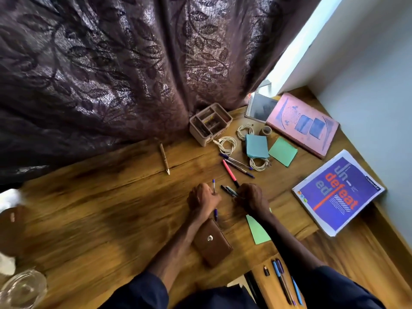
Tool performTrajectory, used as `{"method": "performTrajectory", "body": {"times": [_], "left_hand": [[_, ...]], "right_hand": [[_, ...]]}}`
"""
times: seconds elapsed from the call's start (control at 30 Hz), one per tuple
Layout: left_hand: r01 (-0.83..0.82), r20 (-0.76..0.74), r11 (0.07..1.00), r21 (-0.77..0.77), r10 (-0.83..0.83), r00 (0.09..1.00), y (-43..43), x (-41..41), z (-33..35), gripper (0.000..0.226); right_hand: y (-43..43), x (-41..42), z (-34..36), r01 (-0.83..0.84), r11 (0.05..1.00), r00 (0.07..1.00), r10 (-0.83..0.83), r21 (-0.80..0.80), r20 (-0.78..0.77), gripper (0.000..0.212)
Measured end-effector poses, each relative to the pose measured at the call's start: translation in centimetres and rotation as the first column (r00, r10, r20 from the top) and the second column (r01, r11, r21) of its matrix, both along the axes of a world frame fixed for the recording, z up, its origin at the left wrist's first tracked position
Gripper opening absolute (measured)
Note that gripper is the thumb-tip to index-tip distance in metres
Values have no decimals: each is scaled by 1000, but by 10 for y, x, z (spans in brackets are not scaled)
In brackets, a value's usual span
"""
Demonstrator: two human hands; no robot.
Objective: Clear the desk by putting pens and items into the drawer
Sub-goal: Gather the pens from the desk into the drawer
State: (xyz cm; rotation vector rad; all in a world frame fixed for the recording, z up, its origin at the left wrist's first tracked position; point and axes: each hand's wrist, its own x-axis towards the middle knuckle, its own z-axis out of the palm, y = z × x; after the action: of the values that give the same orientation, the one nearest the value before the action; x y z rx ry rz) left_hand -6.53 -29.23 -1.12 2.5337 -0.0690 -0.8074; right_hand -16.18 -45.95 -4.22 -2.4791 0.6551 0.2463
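My left hand (203, 198) grips a clear pen with a purple cap (214, 186); its lower end pokes out below my fist. My right hand (252, 197) holds a bundle of dark pens (228, 190) near the desk's middle. A pink highlighter (230, 172) and two purple-tipped pens (237, 165) lie just beyond my right hand. A tan pen (164, 158) lies alone to the far left. The open drawer (265, 286) at the bottom holds several pens (283, 279) and a small dark item (266, 270).
A brown wallet (211, 241) and green paper (258, 230) lie under my forearms. Farther back are a beige organizer (208, 123), coiled cables (227, 143), sticky notes (256, 146), a tape roll (266, 130), a pink book (303, 123) and a purple booklet (336, 192). A curtain hangs behind.
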Motion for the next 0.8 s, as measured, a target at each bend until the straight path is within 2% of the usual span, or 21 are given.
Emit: {"method": "performTrajectory", "body": {"times": [0.13,0.3,0.4,0.5,0.57,0.67,0.73,0.8], "left_hand": [[-57,7,995,-76,58,998,5,0,3,17],[-35,-9,973,-226,33,999,6,4,8,16],[-22,-32,959,-283,13,999,2,3,12,18],[-50,-101,942,-331,18,995,-4,-4,13,14],[-86,-140,923,-376,36,990,-8,-10,11,13],[-116,-195,890,-442,31,980,-16,-22,16,14],[-106,-214,874,-473,3,977,-21,-33,23,13],[-88,-245,858,-506,-46,968,-28,-51,30,18]], "right_hand": [[2,3,10,99,994,994,-96,50,-54,19],[-12,0,47,299,934,942,-321,198,92,10],[-25,-14,65,368,916,905,-392,157,164,7],[-31,-32,74,381,869,878,-447,317,170,9],[-29,-45,77,367,781,858,-494,505,140,18],[-23,-70,76,324,554,818,-571,767,67,31],[-18,-86,79,311,441,790,-612,842,29,32],[-12,-106,84,324,393,752,-659,861,18,34]]}}
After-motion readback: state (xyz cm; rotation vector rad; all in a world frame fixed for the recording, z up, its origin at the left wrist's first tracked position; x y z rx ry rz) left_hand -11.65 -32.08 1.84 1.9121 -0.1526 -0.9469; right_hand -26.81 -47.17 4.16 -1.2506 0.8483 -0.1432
